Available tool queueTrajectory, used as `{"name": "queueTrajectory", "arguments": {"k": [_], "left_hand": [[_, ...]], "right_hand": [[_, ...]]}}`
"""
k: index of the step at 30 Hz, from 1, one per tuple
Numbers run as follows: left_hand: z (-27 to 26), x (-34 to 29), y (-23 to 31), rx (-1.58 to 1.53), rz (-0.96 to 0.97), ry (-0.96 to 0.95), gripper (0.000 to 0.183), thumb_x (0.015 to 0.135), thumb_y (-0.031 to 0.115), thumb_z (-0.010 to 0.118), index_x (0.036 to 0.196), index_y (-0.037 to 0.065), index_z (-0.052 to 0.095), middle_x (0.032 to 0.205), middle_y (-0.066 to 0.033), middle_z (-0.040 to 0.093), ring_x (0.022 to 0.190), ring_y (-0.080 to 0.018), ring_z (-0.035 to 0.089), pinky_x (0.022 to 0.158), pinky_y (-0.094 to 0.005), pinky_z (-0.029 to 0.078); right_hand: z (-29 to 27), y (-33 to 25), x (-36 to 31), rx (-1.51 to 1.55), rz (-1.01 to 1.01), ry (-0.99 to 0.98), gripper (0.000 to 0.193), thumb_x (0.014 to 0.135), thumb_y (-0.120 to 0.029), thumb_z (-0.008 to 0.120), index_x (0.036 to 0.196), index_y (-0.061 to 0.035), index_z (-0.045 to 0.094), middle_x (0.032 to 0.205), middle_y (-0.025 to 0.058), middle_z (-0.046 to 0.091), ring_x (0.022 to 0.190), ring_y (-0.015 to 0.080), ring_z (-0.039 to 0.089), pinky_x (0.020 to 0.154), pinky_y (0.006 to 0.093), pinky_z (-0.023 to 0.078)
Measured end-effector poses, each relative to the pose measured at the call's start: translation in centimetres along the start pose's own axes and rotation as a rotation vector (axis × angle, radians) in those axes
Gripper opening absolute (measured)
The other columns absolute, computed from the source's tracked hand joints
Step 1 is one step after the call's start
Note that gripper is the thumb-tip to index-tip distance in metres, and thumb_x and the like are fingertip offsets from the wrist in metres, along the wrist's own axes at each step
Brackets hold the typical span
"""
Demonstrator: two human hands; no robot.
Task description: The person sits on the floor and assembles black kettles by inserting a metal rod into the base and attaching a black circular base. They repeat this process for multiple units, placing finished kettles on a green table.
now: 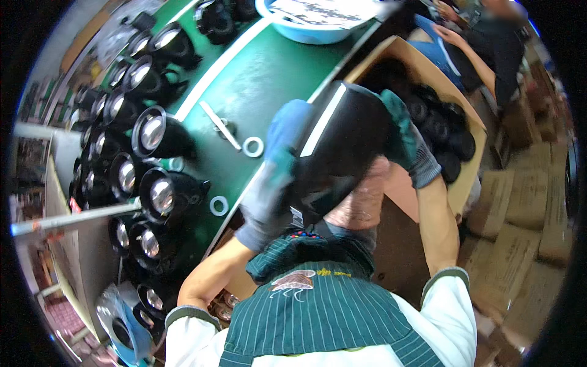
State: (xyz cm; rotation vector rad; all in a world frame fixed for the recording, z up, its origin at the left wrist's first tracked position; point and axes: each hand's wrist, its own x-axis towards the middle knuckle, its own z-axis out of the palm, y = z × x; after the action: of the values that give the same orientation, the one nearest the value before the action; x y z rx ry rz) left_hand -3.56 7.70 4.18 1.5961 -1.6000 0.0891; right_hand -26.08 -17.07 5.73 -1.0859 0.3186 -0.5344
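I hold a large black rounded shell (351, 131) tilted in front of me, a bright streak of light along its side. My left hand (269, 189), in a grey and green glove and smeared by motion, closes on the shell's near left edge. On the far right side my right hand (400, 131), gloved in green and grey, grips its rim. The shell's inside is mostly dark and hidden. Beyond my left hand, a white ring (253, 147) and a thin white strip (220, 125) lie on the green worktop (269, 67), with another white ring (218, 205) nearer me.
Several black lamp-like housings (154, 131) with shiny round fronts crowd the left side. A blue basin (306, 30) holds flat printed pieces at the back. At right, an open carton (471, 147) contains black round parts; brown boxes (513, 226) lie beyond. Another person (489, 55) sits at upper right.
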Motion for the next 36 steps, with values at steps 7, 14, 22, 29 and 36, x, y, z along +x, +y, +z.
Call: {"name": "queueTrajectory", "arguments": {"k": [7,14,22,29,36], "left_hand": [[-2.6,-2.6,-8.4,0.048,0.187,-0.113,0.05,0.078,0.008,0.07,0.128,0.006,0.067,0.13,-0.0221,0.063,0.117,-0.0388,0.064,0.099,-0.0496,0.052],[4.0,4.6,-21.9,0.583,-0.949,-0.389,0.088,0.083,0.053,0.074,0.138,-0.007,0.042,0.125,-0.0328,0.059,0.113,-0.0447,0.064,0.098,-0.0497,0.052],[-3.3,11.7,-9.4,-0.397,-0.728,-0.598,0.069,0.083,0.011,0.081,0.145,-0.001,0.055,0.124,-0.0128,0.071,0.104,-0.016,0.07,0.093,-0.0314,0.057],[-3.6,12.1,-0.3,-0.244,-0.217,-0.917,0.073,0.082,0.016,0.077,0.147,0.002,0.049,0.109,-0.0211,0.069,0.097,-0.0299,0.072,0.086,-0.0411,0.057],[-3.1,10.1,5.5,0.262,-0.261,-0.879,0.079,0.092,0.04,0.067,0.153,0.0,0.038,0.134,-0.0235,0.054,0.119,-0.041,0.058,0.096,-0.0469,0.053]], "right_hand": [[5.1,2.8,-0.1,-0.71,-0.028,-0.361,0.095,0.06,-0.026,0.099,0.141,0.0007,0.059,0.148,0.0159,0.057,0.137,0.0257,0.055,0.117,0.0412,0.042],[6.4,6.3,-1.7,-0.575,-0.073,-0.17,0.116,0.056,-0.029,0.102,0.152,0.0015,0.044,0.153,0.0151,0.05,0.139,0.0263,0.052,0.118,0.04,0.04],[6.8,7.7,-2.8,-0.079,0.0,0.073,0.118,0.09,-0.081,0.049,0.165,-0.0011,0.005,0.163,0.0244,0.033,0.147,0.0353,0.04,0.123,0.0482,0.031],[7.2,5.0,0.9,0.335,0.034,0.364,0.077,0.103,-0.06,0.049,0.153,-0.0027,0.043,0.115,0.0154,0.073,0.112,0.0365,0.07,0.107,0.0517,0.052],[5.1,8.7,4.9,0.344,0.158,0.111,0.049,0.107,-0.03,0.057,0.142,0.0049,0.054,0.082,-0.001,0.063,0.082,0.0147,0.068,0.082,0.0313,0.058]]}}
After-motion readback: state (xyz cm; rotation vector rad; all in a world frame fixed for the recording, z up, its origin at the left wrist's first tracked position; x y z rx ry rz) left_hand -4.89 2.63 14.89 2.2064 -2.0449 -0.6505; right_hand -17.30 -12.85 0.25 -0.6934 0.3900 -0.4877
